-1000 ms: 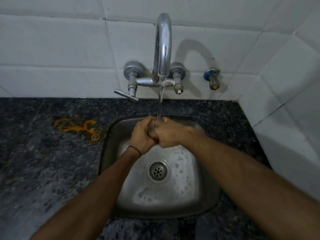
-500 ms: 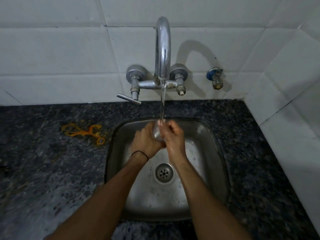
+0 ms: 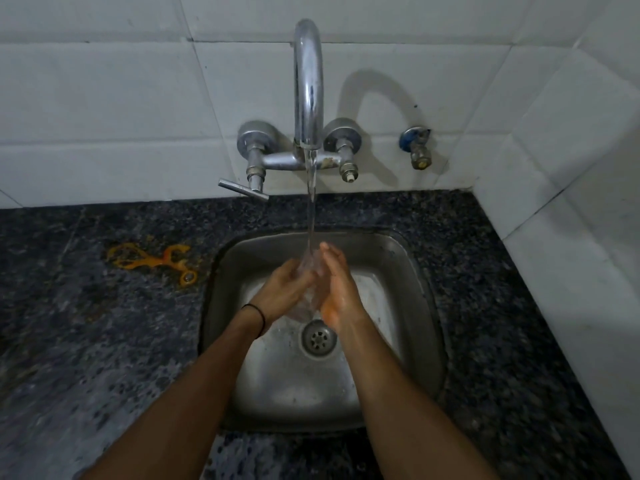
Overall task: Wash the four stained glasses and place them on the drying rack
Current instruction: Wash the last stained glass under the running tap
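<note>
Fingers (image 3: 331, 261) of the right hand (image 3: 337, 289) lie flat against the glass (image 3: 309, 295), the left hand (image 3: 282, 292) curls round it, over the sink (image 3: 401, 261)'s middle under the running tap (image 3: 308, 81) — wet, it may slip and crack.

Thin black band (image 3: 257, 312) round wrist of left hand (image 3: 284, 289); both forearms (image 3: 391, 382) bare.

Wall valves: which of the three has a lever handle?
The left mixer valve: a lever juts from its base. The right mixer valve ends in a bare stem; the blue-collared valve has none.
</note>
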